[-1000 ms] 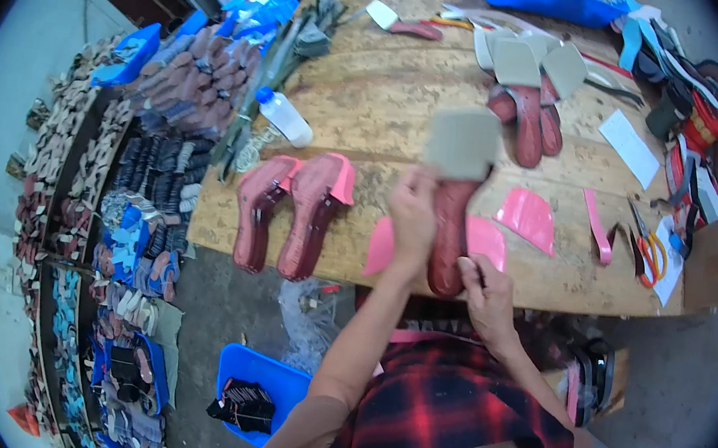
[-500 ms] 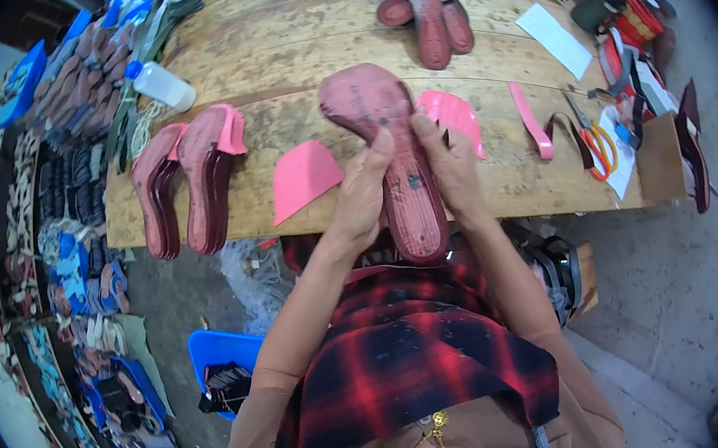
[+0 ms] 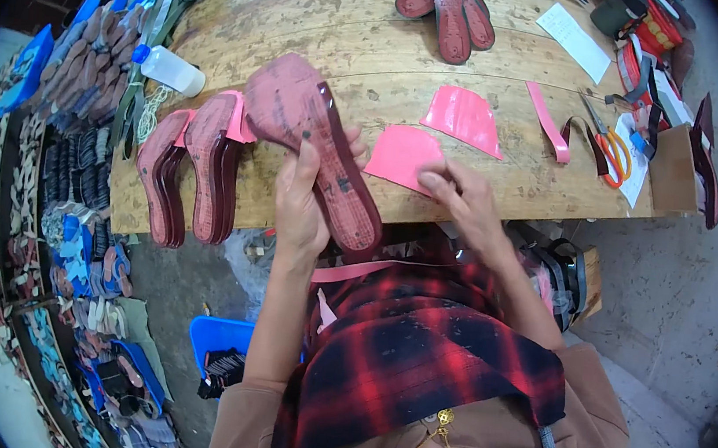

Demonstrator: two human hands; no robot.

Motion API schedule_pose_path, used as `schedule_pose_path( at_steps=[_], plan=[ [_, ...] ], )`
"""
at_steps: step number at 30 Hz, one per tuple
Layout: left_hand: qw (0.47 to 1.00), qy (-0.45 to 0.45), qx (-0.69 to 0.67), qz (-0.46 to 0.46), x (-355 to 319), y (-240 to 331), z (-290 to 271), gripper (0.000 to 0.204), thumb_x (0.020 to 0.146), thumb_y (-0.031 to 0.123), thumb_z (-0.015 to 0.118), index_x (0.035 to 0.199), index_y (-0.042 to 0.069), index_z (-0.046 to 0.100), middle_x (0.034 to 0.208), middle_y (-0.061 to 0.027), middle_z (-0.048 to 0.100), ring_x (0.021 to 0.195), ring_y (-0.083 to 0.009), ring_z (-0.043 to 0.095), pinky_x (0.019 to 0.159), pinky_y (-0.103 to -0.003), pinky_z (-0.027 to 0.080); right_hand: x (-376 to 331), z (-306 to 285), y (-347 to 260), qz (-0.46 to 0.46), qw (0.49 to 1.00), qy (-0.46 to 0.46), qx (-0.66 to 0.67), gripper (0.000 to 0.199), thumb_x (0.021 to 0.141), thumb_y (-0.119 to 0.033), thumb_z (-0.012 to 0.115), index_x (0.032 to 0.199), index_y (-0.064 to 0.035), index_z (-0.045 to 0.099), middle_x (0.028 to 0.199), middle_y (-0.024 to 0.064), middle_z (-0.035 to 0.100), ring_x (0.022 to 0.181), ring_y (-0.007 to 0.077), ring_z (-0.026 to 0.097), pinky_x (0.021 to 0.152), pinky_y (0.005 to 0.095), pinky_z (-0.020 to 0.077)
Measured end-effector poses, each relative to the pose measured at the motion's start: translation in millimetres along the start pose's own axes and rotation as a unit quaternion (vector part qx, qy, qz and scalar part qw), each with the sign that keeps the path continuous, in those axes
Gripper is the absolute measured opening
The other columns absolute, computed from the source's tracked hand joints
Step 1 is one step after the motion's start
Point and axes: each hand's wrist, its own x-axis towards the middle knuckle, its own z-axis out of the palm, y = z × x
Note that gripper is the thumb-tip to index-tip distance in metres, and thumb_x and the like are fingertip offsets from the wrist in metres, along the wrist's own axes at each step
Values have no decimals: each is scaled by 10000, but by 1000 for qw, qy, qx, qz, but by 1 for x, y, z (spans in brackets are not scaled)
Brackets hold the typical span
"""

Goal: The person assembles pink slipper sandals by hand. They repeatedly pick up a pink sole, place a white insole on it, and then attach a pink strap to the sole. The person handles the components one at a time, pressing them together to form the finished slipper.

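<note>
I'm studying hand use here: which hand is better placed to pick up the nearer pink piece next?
Probably the right hand: its fingers are at the right edge of the nearer pink piece, though a pinch isn't clear. The left hand is occupied, holding a sole.

left hand (image 3: 306,209) gripping; right hand (image 3: 465,202) angled inward, half-curled.

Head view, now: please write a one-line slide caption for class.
Left hand holding a burgundy shoe sole at a wooden workbench, right hand beside a pink upper piece.
</note>
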Motion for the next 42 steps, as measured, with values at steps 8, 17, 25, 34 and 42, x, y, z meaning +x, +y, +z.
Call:
schedule_pose_path(
  at_steps=[8,17,25,34,42],
  plan=[
    [992,-44,-76,-91,-49,-12,-55,517,916,258,634,1290,-62,476,1194,-196,617,1085,-302,632,933,-445,526,19,12,40,-262,905,37,-334,303,720,-197,739,972,-93,608,909,55,546,894,238,578,672,360,517],
    [741,-340,573,-83,-53,-8,-2,439,739,312,781,998,0,613,898,-185,640,883,-337,641,754,-418,489,30,5,60,-339,864,-38,-371,266,663,-187,709,904,-122,618,849,42,529,801,228,588,601,351,507],
    [693,-372,614,71,-39,-19,3,367,734,233,758,978,-23,660,1377,-181,463,1338,-365,378,1106,-462,312,65,-2,49,-218,945,-127,-209,261,764,-180,705,948,-34,591,888,119,542,828,309,589,680,403,473],
    [689,-350,631,76,-37,-26,0,361,744,205,743,989,-36,632,1409,-207,436,1373,-384,338,1106,-467,310,58,1,57,-271,923,-114,-248,251,805,-246,698,931,-63,581,907,90,547,850,299,594,667,397,477],
    [693,-325,638,80,-25,-48,-10,423,725,183,742,1076,-24,631,1514,-223,319,1415,-384,273,1129,-492,266,75,-28,57,-139,990,13,3,40,837,-27,637,862,-25,606,842,18,579,819,105,541,728,272,450]
  ],
)
